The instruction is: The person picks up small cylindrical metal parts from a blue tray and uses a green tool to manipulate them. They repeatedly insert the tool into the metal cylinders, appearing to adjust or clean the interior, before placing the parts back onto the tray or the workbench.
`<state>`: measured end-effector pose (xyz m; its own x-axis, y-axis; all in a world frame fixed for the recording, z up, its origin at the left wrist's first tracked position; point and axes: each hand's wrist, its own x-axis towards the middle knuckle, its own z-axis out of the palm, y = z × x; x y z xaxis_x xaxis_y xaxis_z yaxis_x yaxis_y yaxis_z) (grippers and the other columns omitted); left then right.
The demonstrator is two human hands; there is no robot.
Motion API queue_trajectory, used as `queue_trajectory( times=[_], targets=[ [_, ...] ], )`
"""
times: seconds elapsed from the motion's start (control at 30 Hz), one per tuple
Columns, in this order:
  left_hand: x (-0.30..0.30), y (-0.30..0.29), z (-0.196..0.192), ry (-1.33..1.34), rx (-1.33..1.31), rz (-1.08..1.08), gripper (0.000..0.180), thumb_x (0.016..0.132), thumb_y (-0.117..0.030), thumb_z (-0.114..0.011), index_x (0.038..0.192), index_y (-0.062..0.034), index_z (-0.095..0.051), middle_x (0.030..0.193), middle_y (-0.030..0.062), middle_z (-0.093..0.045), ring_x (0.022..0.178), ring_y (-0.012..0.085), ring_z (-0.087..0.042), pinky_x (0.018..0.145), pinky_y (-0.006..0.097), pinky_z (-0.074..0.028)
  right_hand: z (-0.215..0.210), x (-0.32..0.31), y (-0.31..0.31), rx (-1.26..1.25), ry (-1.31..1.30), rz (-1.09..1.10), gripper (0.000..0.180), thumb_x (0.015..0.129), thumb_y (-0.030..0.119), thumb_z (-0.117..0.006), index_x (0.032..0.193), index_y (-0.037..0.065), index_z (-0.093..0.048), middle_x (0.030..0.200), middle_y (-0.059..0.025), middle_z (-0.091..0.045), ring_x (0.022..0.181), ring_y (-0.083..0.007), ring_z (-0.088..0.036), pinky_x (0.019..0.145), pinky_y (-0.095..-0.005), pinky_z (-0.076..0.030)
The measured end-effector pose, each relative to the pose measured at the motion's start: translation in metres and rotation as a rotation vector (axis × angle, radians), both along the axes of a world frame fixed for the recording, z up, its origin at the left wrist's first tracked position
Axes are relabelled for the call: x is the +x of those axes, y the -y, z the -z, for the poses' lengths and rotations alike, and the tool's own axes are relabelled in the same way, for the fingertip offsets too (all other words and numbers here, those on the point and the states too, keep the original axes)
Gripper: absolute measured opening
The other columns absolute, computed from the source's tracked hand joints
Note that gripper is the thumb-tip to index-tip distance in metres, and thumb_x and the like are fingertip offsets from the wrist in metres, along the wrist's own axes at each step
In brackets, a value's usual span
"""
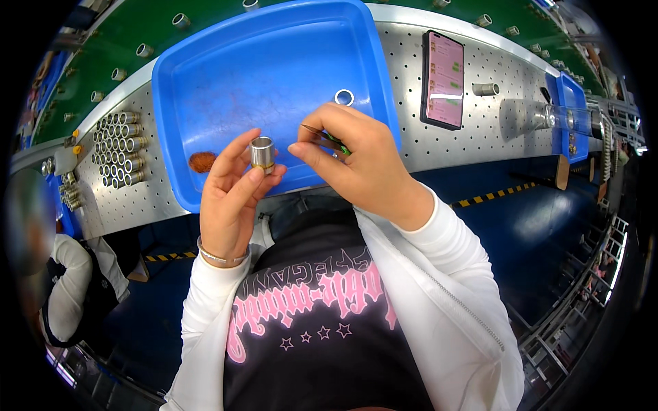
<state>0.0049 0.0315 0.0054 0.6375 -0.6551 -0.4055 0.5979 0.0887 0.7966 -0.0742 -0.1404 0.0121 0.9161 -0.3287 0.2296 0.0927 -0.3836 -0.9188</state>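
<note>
We see the left hand holding a small metal tube between the thumb and the fingers. The tube is short, round and shiny, with an open top and a gold-coloured band at the bottom. It sits upright, just over the near edge of the blue tray.

The right hand is closed around thin tweezers. They are dark and pointy, with a bit of green near the fingers. Their tip points left, toward the tube, but does not touch it.

The tray is smooth blue plastic, square with round corners. Inside it lies a small silver ring, just past the right hand. A fuzzy brown lump lies in the tray's near left corner, close to the left hand.

The tray rests on a grey metal table full of little holes. To the left, many shiny metal tubes lie stacked in rows. To the right, a flat phone with a pink screen lies on the table.
</note>
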Motion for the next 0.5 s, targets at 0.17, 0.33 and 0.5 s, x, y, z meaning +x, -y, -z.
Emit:
queue_trajectory(
  times=[0.17, 0.33, 0.5],
  targets=[
    [-0.001, 0.006, -0.002, 0.01, -0.002, -0.006, 0.045, 0.085, -0.007, -0.058, 0.128, -0.0015, -0.043, 0.109, 0.0111, -0.056, 0.096, 0.0213, -0.06, 0.085, 0.03, -0.049, -0.005, -0.001, 0.001, 0.023, 0.031, -0.022, 0.01, 0.076, 0.005, -0.067, 0.078, 0.003, -0.057, 0.07, -0.0028, -0.055, 0.058, -0.0102, -0.044, 0.049, -0.0231, -0.032],
    [0.001, 0.009, -0.001, -0.075, -0.059, 0.021, 0.044, 0.086, -0.008, -0.058, 0.127, -0.0019, -0.044, 0.109, 0.011, -0.056, 0.098, 0.0228, -0.059, 0.087, 0.03, -0.048, -0.014, -0.001, 0.002, 0.014, -0.078, 0.01, 0.014, 0.075, 0.005, -0.067, 0.082, 0.001, -0.056, 0.073, -0.0082, -0.057, 0.06, -0.0191, -0.053, 0.055, -0.0278, -0.042],
    [0.004, 0.008, 0.001, -0.087, -0.054, 0.02, 0.043, 0.086, -0.011, -0.058, 0.127, -0.003, -0.046, 0.107, 0.0108, -0.058, 0.096, 0.0223, -0.061, 0.086, 0.029, -0.048, -0.013, 0.002, 0.0, 0.08, -0.08, 0.021, 0.013, 0.075, 0.003, -0.068, 0.08, 0.001, -0.056, 0.071, -0.0057, -0.056, 0.058, -0.0142, -0.048, 0.053, -0.0252, -0.039]
  ],
)
